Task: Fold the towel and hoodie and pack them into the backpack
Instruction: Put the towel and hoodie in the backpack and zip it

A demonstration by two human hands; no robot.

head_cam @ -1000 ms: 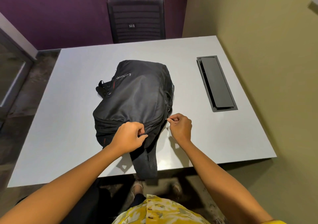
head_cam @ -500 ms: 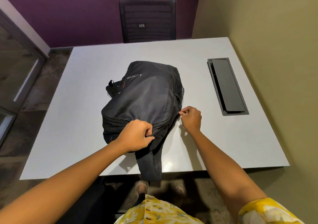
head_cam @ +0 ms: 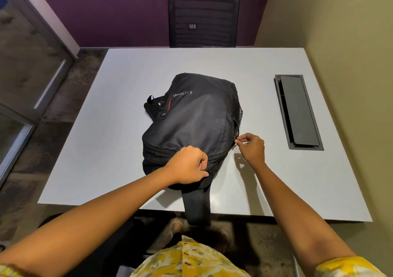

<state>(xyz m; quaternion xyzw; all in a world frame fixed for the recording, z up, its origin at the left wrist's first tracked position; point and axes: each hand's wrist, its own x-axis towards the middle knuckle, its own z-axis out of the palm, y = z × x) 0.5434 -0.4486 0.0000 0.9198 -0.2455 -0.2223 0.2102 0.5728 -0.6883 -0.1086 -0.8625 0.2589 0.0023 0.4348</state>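
backpack (head_cam: 191,119) lies lengthwise, top toward the person; left hand (head_cam: 187,165) grips its near end, right hand (head_cam: 252,147) fingers pinch zipper pull (head_cam: 236,140).

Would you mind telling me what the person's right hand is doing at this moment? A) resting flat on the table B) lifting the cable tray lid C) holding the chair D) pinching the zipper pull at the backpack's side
D: the right hand pinches a small zipper pull at the right side of the backpack, while the left hand grips its near end.
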